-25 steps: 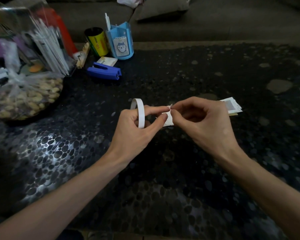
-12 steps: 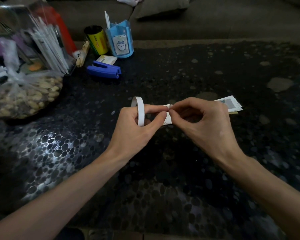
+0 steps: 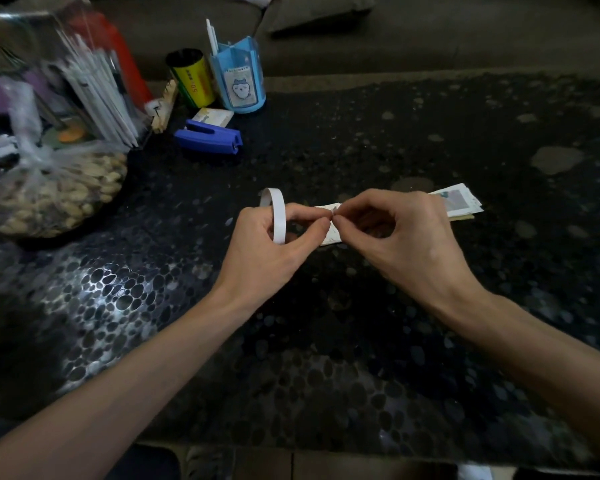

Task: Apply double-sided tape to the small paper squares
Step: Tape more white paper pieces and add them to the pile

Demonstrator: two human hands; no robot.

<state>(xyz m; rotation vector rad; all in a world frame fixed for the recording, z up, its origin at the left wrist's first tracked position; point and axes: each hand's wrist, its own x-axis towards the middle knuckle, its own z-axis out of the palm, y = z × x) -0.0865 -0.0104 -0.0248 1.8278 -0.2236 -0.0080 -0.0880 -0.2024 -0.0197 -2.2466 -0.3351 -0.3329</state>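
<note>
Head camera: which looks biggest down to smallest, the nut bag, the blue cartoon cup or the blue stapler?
1. nut bag, by far.
2. blue cartoon cup.
3. blue stapler, not much smaller than the cup.

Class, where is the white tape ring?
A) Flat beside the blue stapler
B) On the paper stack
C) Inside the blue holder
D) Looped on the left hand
D: the white tape ring loops over the left hand, which pinches the small paper square.
</note>
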